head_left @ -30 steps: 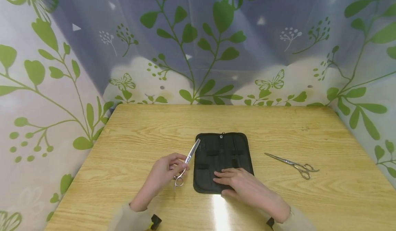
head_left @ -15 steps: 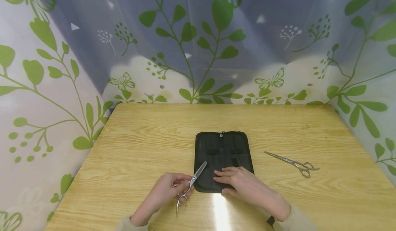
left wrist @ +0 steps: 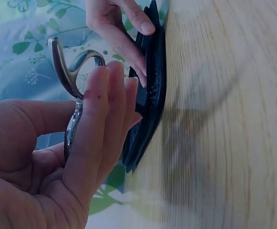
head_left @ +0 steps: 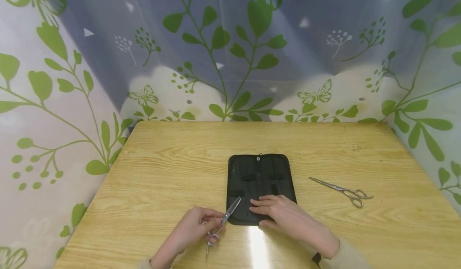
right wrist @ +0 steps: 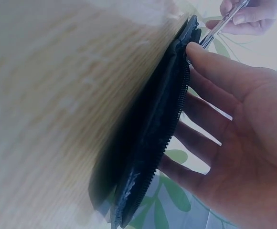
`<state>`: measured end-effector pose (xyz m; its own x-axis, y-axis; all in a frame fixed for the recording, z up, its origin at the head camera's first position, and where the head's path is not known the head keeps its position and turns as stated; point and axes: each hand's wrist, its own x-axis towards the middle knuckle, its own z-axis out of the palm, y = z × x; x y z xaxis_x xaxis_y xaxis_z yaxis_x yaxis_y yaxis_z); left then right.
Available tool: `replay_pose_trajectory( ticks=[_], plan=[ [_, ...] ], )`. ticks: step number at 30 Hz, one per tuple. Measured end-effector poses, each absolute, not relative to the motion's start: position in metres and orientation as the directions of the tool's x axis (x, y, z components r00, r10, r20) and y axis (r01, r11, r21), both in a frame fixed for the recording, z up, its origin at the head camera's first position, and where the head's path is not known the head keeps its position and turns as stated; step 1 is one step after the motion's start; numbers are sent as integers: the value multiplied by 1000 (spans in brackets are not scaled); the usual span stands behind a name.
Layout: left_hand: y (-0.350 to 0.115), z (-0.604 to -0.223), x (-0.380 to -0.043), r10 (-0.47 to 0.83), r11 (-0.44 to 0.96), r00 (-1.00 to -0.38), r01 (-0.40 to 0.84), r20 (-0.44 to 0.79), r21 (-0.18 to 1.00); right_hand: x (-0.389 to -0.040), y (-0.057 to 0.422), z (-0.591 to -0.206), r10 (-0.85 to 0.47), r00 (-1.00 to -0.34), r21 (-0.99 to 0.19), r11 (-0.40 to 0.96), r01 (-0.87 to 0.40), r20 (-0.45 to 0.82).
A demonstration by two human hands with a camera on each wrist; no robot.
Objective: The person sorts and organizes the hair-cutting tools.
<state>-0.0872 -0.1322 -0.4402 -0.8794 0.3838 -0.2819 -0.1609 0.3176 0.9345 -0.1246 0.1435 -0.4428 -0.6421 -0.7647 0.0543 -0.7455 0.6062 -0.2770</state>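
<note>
My left hand pinches a pair of silver thinning scissors near the pivot. Their blades point up and right, over the lower left of an open black zip case. Teeth show on the scissors' blade in the right wrist view. In the left wrist view the finger rings stick out above the left fingers. My right hand rests its extended fingers on the case's lower right part, the thumb at its near edge. Whether the blade tip touches the case cannot be told.
A second pair of scissors lies on the wooden table right of the case, blades toward the left. Elastic loops and pockets line the case. A leaf-patterned curtain hangs behind and beside the table.
My left hand has moved down and slightly right with the thinning scissors, bringing their tips from the case's upper left edge to its lower left part. The right hand stays on the case.
</note>
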Motion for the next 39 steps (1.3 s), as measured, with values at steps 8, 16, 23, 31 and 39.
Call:
replay_pose_trajectory(
  ticks=[8, 16, 23, 31, 39],
  plan=[
    [-132, -443, -82, 410, 285, -855, -211, -318, 935, -124, 143, -443, -762, -644, -278, 606, -745, 64],
    [-128, -449, -80, 409, 297, -863, -181, -296, 938, -124, 143, -444, -765, -640, -272, 604, -749, 65],
    [-120, -454, -82, 403, 280, -869, -183, -288, 942, -124, 143, -444, -761, -647, -279, 610, -742, 55],
    [-114, -453, -84, 400, 488, -881, -30, -254, 872, -123, 143, -443, -759, -649, -275, 613, -741, 57],
    [-106, -453, -92, 420, 513, -875, 10, -241, 858, -122, 142, -442, -755, -653, -281, 617, -735, 52]
  ],
)
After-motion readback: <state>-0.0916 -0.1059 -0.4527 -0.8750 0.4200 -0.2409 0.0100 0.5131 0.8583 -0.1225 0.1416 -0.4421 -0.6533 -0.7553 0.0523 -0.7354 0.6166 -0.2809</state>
